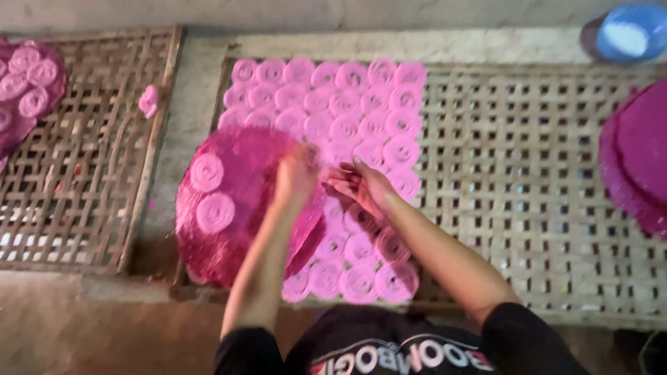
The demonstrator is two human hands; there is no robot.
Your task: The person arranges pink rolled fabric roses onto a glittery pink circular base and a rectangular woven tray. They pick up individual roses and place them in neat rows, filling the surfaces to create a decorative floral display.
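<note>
Head view, looking straight down at a bamboo lattice rack (528,180). Frame is motion-blurred, fine detail soft.

Left hand (295,177): on the right part of a round pink tray (236,208), near its upper edge. Fingers curled down onto the tray surface; blur hides whether they pinch anything, cannot tell.

Right hand (361,186): just beside the left, fingers spread fairly wide, palm partly up, hovering over the pink coils (347,111). Looks empty, nothing clearly gripped.

Tray: round, mesh-textured, magenta, lying tilted across the left edge of the rack and overlapping the coil field. Two loose coils (210,194) sit on its left half, one above the other, near each other but apart.

Coils on rack: flat pink spirals packed in touching rows, covering the left part of the rack from the far edge down to the near edge. Right part of the rack is bare lattice.

Around:
- second lattice rack (90,160) to the left, with a small pink lump (148,101) near its right rim
- another tray with coils (28,90) at far left, cut by the frame
- stack of pink trays (643,156) at right edge, on the rack
- blue bowl (632,31) top right, off the rack

Both forearms bare, black sleeves at the bottom of the frame.
</note>
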